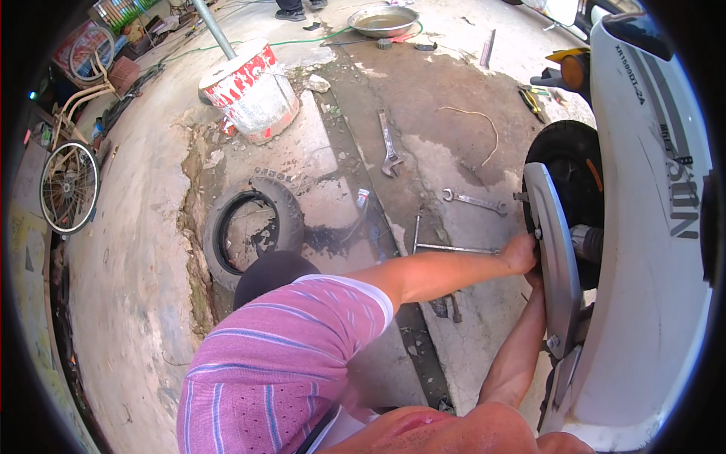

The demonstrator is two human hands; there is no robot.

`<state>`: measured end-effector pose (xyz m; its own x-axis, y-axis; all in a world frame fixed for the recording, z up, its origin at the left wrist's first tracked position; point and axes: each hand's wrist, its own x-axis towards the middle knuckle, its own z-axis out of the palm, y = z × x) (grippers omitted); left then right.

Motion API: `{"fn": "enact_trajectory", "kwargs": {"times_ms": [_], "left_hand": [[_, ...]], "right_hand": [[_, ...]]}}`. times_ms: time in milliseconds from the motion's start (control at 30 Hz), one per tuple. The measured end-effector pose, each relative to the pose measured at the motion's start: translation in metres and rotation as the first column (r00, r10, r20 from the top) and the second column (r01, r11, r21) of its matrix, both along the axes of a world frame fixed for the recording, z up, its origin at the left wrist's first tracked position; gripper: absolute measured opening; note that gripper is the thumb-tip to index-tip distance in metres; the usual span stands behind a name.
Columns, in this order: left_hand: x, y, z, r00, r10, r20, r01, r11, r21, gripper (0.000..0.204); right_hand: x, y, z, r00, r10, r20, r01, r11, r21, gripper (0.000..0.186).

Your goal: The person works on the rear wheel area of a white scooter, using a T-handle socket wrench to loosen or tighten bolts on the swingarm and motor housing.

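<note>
Both my arms reach to the right, to a grey metal cover [553,250] beside the black wheel [556,144] of a white vehicle [643,250]. My left hand [520,253] is closed at the cover's near edge; its fingertips are hidden. Just below it, my right hand [535,278] sits partly behind the left hand and the cover, with its fingers out of sight. On the ground beside my left hand lies a T-handle wrench [457,248]. A double-ended wrench [476,200] rests farther off, and an adjustable wrench [389,151] lies to its left.
A loose tyre [291,212] lies on the left, near a small tube [362,198]. Beyond stands a red-and-white bucket [261,98] holding a pole. A metal basin [363,30], pliers [532,106] and a bent cord [495,132] are farther away. Another person's shoes [291,14] show at the top.
</note>
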<state>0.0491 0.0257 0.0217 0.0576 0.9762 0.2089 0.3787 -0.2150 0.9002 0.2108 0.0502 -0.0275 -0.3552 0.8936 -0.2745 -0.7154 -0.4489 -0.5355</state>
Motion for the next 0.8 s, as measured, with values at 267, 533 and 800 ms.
{"fn": "enact_trajectory", "kwargs": {"times_ms": [267, 533, 800], "left_hand": [[-0.008, -0.019, 0.063, 0.858, -0.059, 0.510, 0.378, 0.746, -0.549, 0.026], [0.000, -0.002, 0.010, 0.999, 0.052, -0.007, -0.051, 0.995, 0.082, 0.030], [-0.008, -0.020, 0.074, 0.815, 0.010, 0.579, 0.395, 0.722, -0.568, 0.026]], "right_hand": [[0.042, -0.004, -0.030, 0.994, -0.066, -0.082, 0.066, 0.998, -0.002, 0.045], [0.032, 0.023, -0.049, 0.942, -0.310, -0.130, 0.264, 0.921, -0.287, 0.045], [0.033, 0.005, -0.025, 0.659, 0.714, -0.237, -0.454, 0.629, 0.631, 0.046]]}}
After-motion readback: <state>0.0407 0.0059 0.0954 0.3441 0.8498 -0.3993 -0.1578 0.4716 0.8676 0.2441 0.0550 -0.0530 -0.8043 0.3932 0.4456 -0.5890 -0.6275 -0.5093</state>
